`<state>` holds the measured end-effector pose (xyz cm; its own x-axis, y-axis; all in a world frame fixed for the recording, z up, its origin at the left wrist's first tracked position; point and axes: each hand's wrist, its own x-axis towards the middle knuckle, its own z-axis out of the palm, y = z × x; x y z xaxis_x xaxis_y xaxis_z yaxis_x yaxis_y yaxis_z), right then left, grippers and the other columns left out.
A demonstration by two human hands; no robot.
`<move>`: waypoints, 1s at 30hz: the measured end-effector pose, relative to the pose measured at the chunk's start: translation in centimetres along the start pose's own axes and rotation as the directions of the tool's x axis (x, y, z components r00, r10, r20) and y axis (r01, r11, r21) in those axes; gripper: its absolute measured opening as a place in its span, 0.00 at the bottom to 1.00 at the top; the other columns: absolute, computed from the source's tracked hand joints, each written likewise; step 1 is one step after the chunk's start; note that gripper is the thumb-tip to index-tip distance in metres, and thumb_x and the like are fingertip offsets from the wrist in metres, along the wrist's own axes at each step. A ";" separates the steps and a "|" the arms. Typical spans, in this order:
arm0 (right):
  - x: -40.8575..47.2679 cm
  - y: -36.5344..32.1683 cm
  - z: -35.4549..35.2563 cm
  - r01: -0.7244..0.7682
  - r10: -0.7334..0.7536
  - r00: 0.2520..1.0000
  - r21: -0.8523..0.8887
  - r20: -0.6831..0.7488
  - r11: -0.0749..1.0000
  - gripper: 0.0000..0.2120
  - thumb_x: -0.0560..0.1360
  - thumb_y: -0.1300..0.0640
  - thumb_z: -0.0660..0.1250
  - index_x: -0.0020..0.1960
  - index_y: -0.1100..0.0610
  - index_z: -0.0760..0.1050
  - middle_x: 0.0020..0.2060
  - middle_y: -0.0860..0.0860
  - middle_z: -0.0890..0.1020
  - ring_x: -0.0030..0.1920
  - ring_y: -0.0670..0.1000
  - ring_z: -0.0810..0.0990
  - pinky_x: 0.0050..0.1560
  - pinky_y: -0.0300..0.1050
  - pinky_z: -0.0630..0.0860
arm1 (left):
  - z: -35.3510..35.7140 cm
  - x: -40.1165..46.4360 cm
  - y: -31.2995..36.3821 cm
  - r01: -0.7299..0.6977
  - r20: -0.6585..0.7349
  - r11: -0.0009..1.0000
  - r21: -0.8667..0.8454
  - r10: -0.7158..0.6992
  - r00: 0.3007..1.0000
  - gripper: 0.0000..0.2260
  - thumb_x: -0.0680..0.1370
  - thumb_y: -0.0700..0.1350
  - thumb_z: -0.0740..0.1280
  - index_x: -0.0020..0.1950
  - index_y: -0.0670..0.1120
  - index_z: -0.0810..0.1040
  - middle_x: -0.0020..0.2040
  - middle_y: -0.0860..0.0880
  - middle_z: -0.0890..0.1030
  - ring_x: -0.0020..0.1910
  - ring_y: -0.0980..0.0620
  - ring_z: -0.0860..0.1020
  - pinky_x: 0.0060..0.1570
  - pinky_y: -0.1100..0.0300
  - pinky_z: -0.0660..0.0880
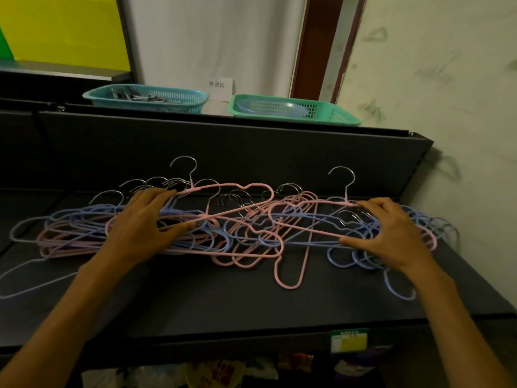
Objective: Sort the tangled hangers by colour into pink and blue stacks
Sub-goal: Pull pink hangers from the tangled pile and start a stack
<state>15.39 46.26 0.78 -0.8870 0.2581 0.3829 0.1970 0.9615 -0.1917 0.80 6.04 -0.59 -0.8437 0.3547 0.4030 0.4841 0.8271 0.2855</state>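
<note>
Your left hand (140, 225) and right hand (391, 233) are both bare, with no gloves, rings or watch showing. Your forearms are uncovered from wrist to the near frame edge; no sleeve cuff is visible.

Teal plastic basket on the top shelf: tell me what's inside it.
The teal plastic basket holds dark and silvery metal pieces, too blurred to identify. Its near wall hides whatever lies lower.
</note>
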 end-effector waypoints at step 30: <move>-1.2 -6.8 3.0 0.217 -0.223 0.975 0.198 0.010 0.956 0.45 0.60 0.28 0.61 0.70 0.53 0.67 0.66 0.53 0.70 0.66 0.54 0.67 0.65 0.52 0.66 | -7.2 -11.6 0.1 0.055 -0.166 0.969 0.241 -0.015 0.986 0.36 0.68 0.69 0.59 0.65 0.45 0.72 0.60 0.45 0.76 0.56 0.46 0.76 0.46 0.52 0.76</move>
<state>13.85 39.10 -1.07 -0.9129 0.0358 0.4066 -0.0869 0.9563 -0.2793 12.36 -1.11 1.01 -0.8004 0.2652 0.5376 0.3667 0.9261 0.0892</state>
